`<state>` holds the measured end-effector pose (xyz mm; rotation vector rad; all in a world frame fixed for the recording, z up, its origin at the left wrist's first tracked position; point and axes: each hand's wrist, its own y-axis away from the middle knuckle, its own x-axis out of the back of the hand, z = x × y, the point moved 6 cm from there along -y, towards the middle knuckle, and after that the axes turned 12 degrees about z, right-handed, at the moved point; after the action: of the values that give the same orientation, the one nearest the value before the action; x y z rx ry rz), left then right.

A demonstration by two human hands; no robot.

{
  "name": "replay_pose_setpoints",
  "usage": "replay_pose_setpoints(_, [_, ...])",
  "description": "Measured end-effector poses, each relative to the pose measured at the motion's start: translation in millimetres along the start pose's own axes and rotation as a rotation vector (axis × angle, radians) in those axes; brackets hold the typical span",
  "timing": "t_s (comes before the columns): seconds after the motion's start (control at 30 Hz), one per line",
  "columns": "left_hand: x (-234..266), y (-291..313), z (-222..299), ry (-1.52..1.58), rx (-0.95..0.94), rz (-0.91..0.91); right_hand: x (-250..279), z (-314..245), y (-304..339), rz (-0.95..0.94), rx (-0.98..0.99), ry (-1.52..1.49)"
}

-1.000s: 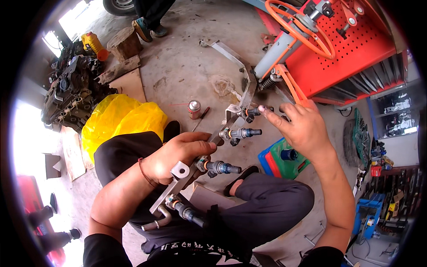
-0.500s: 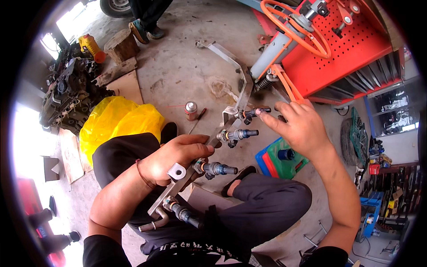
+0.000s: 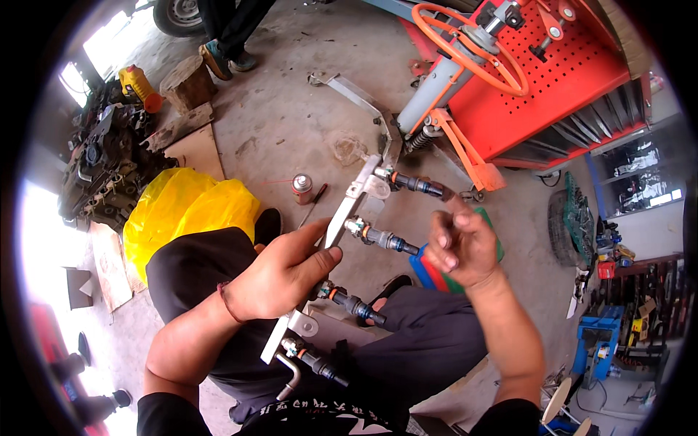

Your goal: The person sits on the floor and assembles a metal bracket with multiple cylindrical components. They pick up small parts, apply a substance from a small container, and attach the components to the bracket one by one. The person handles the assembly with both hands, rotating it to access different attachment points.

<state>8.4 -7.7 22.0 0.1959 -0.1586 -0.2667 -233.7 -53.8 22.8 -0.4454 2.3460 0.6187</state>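
A silver metal fuel rail point(image 3: 343, 212) slants above my lap, with several dark fuel injectors sticking out from its right side. My left hand point(image 3: 280, 280) is closed around the middle of the rail, thumb on top. At the far end, the tip of the top injector point(image 3: 418, 184) meets or nearly meets the outstretched index finger of my right hand point(image 3: 465, 251). That hand's other fingers are loosely bent and apart, holding nothing. Below it sit a second injector point(image 3: 382, 237), a third injector point(image 3: 352, 301) and, by a bent pipe point(image 3: 292, 379), another at the near end.
A spray can point(image 3: 302, 187) and a screwdriver point(image 3: 315, 202) are on the floor ahead. To the left lie a yellow plastic bag point(image 3: 185, 214) and an engine point(image 3: 109, 156). A red perforated cabinet point(image 3: 552, 94) stands at the right. Someone's legs point(image 3: 229, 33) show at the far left.
The rail has rolled in my left hand, so its injectors now slope downward to the right. My right hand has come down and nearer, its index finger still by the top injector's tip.
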Motion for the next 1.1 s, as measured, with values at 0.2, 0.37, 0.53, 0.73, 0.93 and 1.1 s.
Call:
replay_pose_setpoints(0.2, [0.8, -1.9, 9.5, 0.029, -0.046, 0.052, -17.2, 28.9, 12.7, -0.065, 0.155, -0.030])
replay_pose_setpoints(0.37, [0.8, 1.0, 1.3, 0.044, -0.024, 0.020, -13.4, -4.4, 17.7, 0.157, 0.478, 0.738])
replay_pose_setpoints(0.53, [-4.6, 4.4, 5.7, 0.085, 0.019, -0.022, -36.5, -20.7, 22.6, 0.197, 0.922, 1.589])
replay_pose_setpoints(0.73, [-3.6, 6.3, 8.6, -0.026, -0.039, -0.010, -47.1, -27.8, 21.6, 0.222, 1.116, 1.740])
replay_pose_setpoints(0.93, [-1.6, 5.9, 6.2, -0.004, -0.019, -0.033, -45.0, -26.7, 17.8, 0.297, 1.098, 1.653])
replay_pose_setpoints(1.1, [0.7, 5.9, -0.5, 0.110, 0.068, -0.030, -56.0, -25.7, 23.3, 0.102, 1.326, 2.106])
